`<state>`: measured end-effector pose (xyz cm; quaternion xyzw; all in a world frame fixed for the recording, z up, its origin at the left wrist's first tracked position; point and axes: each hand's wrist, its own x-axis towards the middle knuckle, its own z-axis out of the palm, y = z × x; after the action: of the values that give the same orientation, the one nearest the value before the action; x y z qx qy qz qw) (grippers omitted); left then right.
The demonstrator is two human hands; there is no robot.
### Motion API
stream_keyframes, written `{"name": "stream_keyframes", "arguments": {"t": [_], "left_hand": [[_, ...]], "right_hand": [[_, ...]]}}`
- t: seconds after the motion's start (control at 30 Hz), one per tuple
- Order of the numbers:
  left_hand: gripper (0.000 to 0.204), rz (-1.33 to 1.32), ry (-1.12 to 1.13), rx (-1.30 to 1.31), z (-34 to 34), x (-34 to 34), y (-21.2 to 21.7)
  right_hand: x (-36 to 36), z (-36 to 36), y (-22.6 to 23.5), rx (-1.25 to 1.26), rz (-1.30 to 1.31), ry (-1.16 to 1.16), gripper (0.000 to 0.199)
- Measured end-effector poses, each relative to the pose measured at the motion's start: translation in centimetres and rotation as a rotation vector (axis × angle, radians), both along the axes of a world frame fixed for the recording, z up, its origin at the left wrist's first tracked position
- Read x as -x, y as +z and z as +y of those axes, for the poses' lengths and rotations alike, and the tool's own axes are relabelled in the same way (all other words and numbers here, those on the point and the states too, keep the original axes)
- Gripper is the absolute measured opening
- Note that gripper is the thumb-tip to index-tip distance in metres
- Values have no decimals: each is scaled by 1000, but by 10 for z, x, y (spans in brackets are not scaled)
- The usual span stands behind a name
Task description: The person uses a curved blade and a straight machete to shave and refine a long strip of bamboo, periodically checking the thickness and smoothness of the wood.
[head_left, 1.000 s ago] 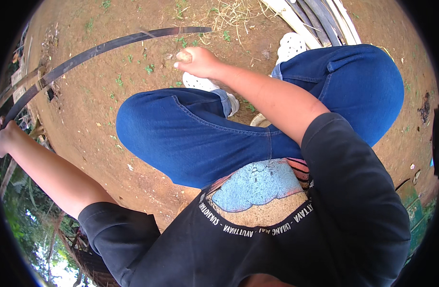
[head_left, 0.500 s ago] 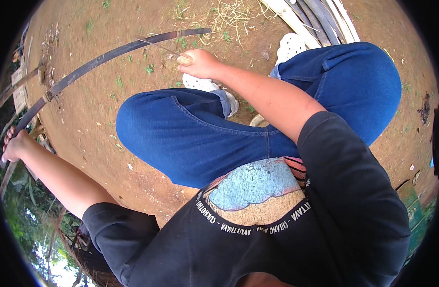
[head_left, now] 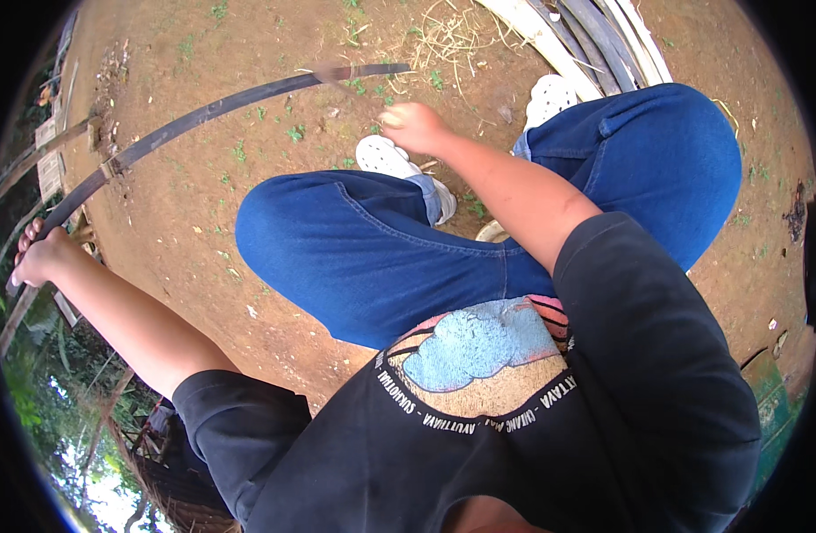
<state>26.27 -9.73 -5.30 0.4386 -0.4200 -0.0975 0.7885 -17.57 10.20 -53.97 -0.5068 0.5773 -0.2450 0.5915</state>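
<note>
Strip seems steadied by your left hand, closed round its near-left end, while your right hand clenches a knife, blurred blade angled toward it.

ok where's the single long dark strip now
In the head view, the single long dark strip arcs across the upper left, from the left hand to near the dry straw.

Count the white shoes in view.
2: the left shoe, just below the right hand; the right shoe, beside the pile of strips. Jeans partly cover both; a pale curved piece lower down is too hidden to identify.
</note>
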Motion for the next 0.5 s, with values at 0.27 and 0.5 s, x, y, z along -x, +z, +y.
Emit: {"name": "stream_keyframes", "arguments": {"t": [0.27,0.5], "left_hand": [[50,-23,-67,-23,25,56,-2],[35,-174,-290,-73,57,178,9]], "right_hand": [[48,-12,-10,-235,385,-41,35],[43,-74,122,-48,-158,-254,34]]}}
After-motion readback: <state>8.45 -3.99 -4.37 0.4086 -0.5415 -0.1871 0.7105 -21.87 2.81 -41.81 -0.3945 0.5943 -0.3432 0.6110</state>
